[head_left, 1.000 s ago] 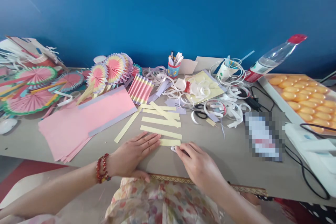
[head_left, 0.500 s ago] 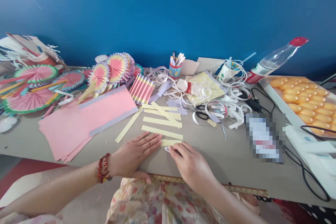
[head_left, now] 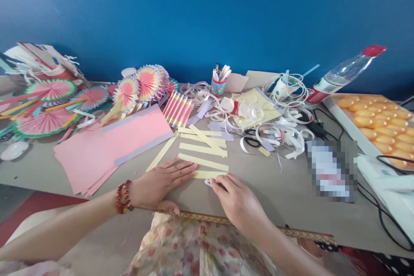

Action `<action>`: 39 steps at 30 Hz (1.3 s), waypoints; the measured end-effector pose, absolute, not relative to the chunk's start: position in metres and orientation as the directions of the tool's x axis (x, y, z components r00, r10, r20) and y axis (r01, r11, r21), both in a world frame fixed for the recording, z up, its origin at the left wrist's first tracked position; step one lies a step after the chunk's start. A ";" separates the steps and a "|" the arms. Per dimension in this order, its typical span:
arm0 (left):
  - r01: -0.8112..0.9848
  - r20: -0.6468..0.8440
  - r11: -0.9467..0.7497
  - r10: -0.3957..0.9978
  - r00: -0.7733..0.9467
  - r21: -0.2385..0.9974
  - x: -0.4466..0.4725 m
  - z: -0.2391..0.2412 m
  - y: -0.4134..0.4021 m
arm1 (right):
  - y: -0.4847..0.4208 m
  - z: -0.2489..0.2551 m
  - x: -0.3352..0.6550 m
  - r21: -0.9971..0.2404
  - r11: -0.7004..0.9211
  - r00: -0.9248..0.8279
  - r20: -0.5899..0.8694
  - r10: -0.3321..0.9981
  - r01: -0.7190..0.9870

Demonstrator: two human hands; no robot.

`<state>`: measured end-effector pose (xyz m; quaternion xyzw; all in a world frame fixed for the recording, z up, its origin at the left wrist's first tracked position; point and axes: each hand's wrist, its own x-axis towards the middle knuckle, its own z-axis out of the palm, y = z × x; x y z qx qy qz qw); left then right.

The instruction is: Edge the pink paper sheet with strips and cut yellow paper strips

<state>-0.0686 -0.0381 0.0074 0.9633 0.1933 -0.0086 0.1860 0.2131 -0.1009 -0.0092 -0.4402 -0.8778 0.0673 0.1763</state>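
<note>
My left hand [head_left: 163, 183] lies flat on the table with fingers stretched out, its fingertips on the left end of the nearest pale yellow paper strip [head_left: 203, 174]. In my right hand [head_left: 237, 202], curled fingers pinch a small white object [head_left: 208, 182] with a rounded end, held at the strip's lower edge; the rest of it is hidden in the hand. Beyond lie several more yellow strips [head_left: 203, 150], one crossing others diagonally. Left of them are a pink sheet with lilac borders [head_left: 139, 134] and a stack of pink paper [head_left: 86, 157]. A pleated pink-and-yellow paper [head_left: 178, 110] sits behind.
Folded paper fans [head_left: 148, 82] crowd the back left. A pen cup [head_left: 218, 86], curled white paper scraps [head_left: 284, 131] and black-handled scissors [head_left: 251, 140] are behind and right. Farther right are a tilted bottle [head_left: 336, 78], a tray of yellow domes [head_left: 371, 114], a pixelated item [head_left: 330, 172] and black cables [head_left: 377, 200].
My left hand has slid slightly left along the nearest strip, uncovering more of it. My right hand still holds the white object at the strip's edge. The whole view has shifted a little.
</note>
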 end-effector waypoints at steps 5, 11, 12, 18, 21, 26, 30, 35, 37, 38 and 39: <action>0.364 -0.093 -0.853 0.356 0.930 0.374 -0.069 0.002 -0.039 | -0.101 -0.010 0.213 -0.274 0.623 -0.569 0.257 0.781 0.733; 0.364 -0.094 -0.852 0.356 0.930 0.376 -0.069 0.004 -0.039 | -0.101 -0.009 0.206 -0.248 0.643 -0.590 0.261 0.764 0.724; 0.363 -0.097 -0.854 0.353 0.930 0.372 -0.069 0.004 -0.038 | -0.101 -0.009 0.204 -0.244 0.643 -0.590 0.261 0.764 0.726; 0.353 -0.095 -0.861 0.343 0.935 0.366 -0.069 0.000 -0.039 | -0.101 -0.011 0.192 -0.229 0.655 -0.597 0.276 0.754 0.720; 0.350 -0.090 -0.859 0.342 0.935 0.374 -0.069 0.001 -0.040 | -0.100 -0.012 0.188 -0.227 0.647 -0.592 0.270 0.760 0.727; 0.357 -0.084 -0.854 0.353 0.932 0.377 -0.075 0.014 -0.023 | -0.099 -0.013 0.189 -0.258 0.643 -0.590 0.258 0.765 0.721; 0.338 -0.015 -0.891 0.350 0.937 0.304 -0.082 0.018 0.001 | -0.099 -0.013 0.190 -0.269 0.650 -0.594 0.265 0.759 0.711; 0.275 -0.008 -0.923 0.283 0.959 0.271 -0.085 0.005 0.010 | -0.099 -0.012 0.189 -0.284 0.639 -0.583 0.262 0.769 0.715; 0.277 -0.007 -0.921 0.286 0.958 0.272 -0.085 0.000 0.009 | -0.099 -0.013 0.189 -0.276 0.643 -0.587 0.265 0.765 0.714; 0.277 -0.005 -0.920 0.287 0.958 0.277 -0.085 -0.001 0.008 | -0.099 -0.013 0.189 -0.273 0.647 -0.590 0.269 0.762 0.712; 0.275 -0.005 -0.920 0.285 0.958 0.281 -0.085 -0.002 0.008 | -0.099 -0.013 0.189 -0.272 0.650 -0.591 0.273 0.759 0.709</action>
